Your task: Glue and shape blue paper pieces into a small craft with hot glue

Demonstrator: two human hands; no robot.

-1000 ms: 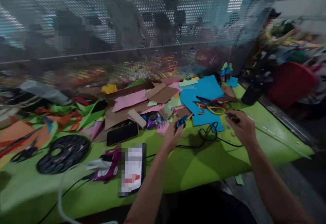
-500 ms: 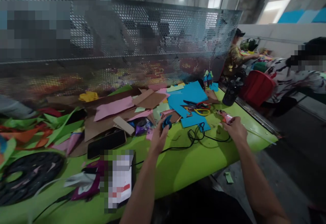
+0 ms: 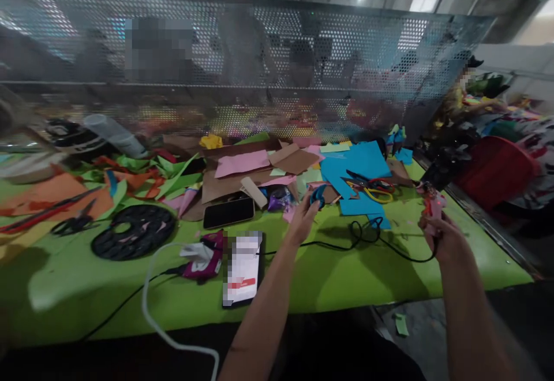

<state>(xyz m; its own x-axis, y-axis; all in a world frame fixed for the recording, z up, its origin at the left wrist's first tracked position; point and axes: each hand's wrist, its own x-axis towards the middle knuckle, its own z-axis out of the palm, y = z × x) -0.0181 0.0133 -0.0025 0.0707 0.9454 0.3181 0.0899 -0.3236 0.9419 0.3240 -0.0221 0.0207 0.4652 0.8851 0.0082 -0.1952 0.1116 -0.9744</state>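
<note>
Pink tool [image 3: 434,203], slanted, tip forward-left

two hands [image 3: 303,219] [image 3: 450,241], one blue piece [image 3: 318,193], one pink tool [image 3: 436,203], two phones [image 3: 228,213] [image 3: 246,280], one purple packet [image 3: 212,264] and one round black tray [image 3: 104,243] appear at one green table [image 3: 346,283].

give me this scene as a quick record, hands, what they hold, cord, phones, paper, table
left hand: holds a small curled blue piece in its fingers
right hand: grips a pink tool showing a red light
cord: black, looped on the table between the hands, running up to the right hand
phones: one dark-screened, one lit
paper: blue sheet, pink sheet, other scraps
table: green
</note>
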